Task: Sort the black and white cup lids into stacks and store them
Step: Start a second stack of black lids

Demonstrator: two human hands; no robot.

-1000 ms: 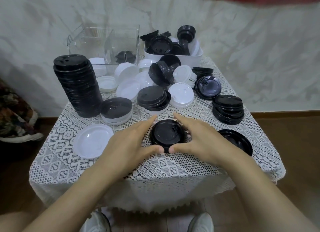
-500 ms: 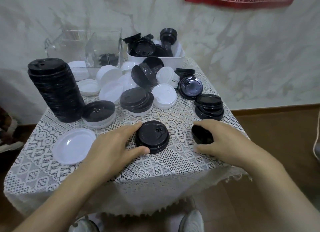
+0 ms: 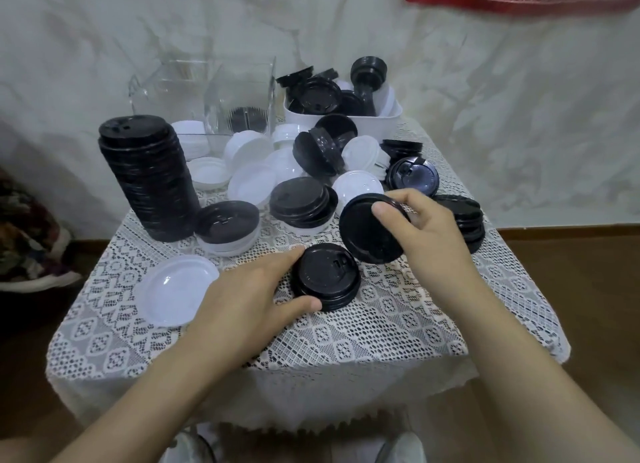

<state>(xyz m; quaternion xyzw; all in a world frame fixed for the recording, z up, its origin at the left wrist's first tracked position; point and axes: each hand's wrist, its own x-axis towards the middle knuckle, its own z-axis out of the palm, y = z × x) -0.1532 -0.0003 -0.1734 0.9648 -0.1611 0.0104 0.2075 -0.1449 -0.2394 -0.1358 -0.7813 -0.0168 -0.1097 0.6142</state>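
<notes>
The left hand (image 3: 242, 300) rests on the cloth (image 3: 346, 341), thumb and forefinger curved round a short stack (image 3: 325, 277) of black lids at the near middle. The right hand (image 3: 426, 234) pinches a black lid (image 3: 367, 234) by its rim, tilted, just beyond that stack. A tall stack (image 3: 145, 178) stands far left

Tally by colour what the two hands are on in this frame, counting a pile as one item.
Black: 2 (a single black lid pinched at its rim by the right hand; a short black pile on the table, gripped by the left hand)
White: 0
Total: 2
</notes>
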